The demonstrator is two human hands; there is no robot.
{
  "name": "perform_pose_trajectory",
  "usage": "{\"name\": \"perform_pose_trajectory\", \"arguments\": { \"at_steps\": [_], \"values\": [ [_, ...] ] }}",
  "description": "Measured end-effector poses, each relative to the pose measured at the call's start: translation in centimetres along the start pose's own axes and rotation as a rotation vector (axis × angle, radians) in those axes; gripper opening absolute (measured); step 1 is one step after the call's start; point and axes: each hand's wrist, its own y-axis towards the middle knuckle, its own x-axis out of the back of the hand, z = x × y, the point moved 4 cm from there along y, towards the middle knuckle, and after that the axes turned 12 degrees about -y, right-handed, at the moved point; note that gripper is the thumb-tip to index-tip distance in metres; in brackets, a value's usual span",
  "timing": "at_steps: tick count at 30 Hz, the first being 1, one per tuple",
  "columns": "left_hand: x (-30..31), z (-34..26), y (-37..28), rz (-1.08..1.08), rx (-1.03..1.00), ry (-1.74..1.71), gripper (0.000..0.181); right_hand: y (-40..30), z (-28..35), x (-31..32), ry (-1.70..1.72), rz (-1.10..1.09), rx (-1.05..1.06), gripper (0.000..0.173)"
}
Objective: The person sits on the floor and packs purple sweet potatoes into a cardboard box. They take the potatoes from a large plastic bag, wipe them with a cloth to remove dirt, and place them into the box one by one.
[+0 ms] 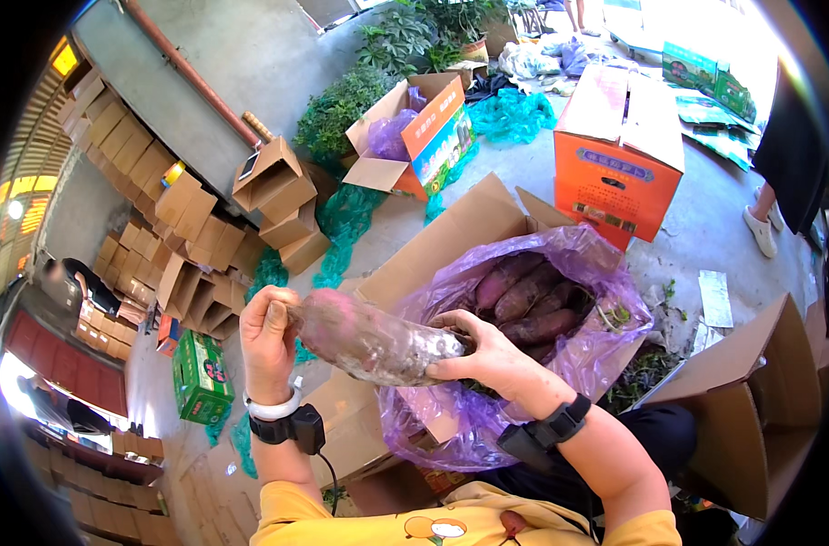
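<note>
Between my two hands is a large purple-red radish [380,338], its skin smeared with pale soil, held nearly level. My left hand [268,334] pinches the thin tip at its left end. Fingers and thumb of my right hand [489,355] clasp the other end. Below and behind it, a cardboard box [448,239] lined with a purple plastic bag [442,437] holds several similar radishes [534,293]. Part of the bag's opening is hidden by my right hand and the held radish.
An orange printed carton [616,177] stands beyond the bag, and another open carton [435,143] contains purple plastic. At right is an open cardboard box [749,389] beside leafy trimmings [643,379]. Stacked boxes [131,150] line the left; people stand farther off.
</note>
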Motion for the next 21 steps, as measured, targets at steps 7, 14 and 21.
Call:
{"name": "perform_pose_trajectory", "arguments": {
  "at_steps": [7, 14, 21],
  "values": [
    [-1.4, 0.4, 0.3, 0.061, 0.006, 0.014, 0.024, 0.1, 0.6, 0.2, -0.112, 0.119, -0.044, 0.075],
    [-3.6, 2.0, 1.1, 0.032, 0.170, 0.105, 0.024, -0.7, -1.0, -0.7, 0.047, 0.206, -0.145, 0.072],
    [-4.9, 4.2, 2.0, -0.048, 0.486, -0.014, 0.021, -2.0, -0.5, 0.1, 0.031, 0.126, -0.157, 0.068]
  ]
}}
